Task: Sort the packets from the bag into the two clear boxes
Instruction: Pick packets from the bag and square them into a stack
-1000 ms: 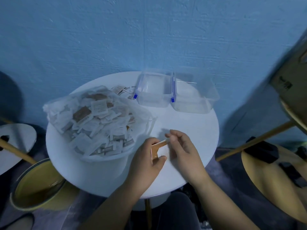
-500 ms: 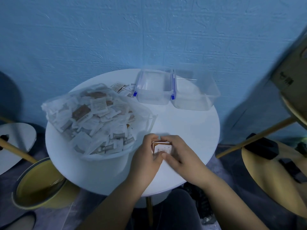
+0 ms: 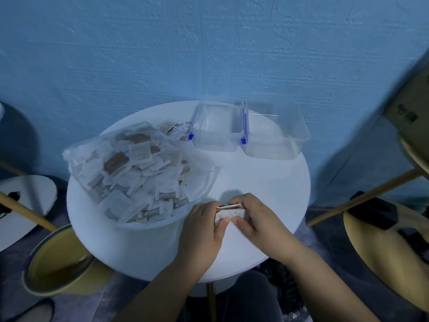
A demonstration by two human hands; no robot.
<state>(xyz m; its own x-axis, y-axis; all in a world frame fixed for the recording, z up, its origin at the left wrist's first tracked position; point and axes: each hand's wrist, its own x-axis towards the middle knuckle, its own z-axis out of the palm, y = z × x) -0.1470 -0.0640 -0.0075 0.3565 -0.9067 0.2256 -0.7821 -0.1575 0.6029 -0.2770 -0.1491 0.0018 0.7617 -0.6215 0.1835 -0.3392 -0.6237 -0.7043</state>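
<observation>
Since a second ago the hands have drawn together. I see the left hand [image 3: 204, 226] and right hand [image 3: 257, 217] pinching a small stack of packets [image 3: 229, 211] between curled fingers and thumbs, over the near middle of the round white table [image 3: 267, 177]. At left lies the clear bag [image 3: 139, 173], still full. At the far edge, the left box [image 3: 216, 145] and right box [image 3: 269, 151] stand touching and look empty. I judge the sorting barely begun.
</observation>
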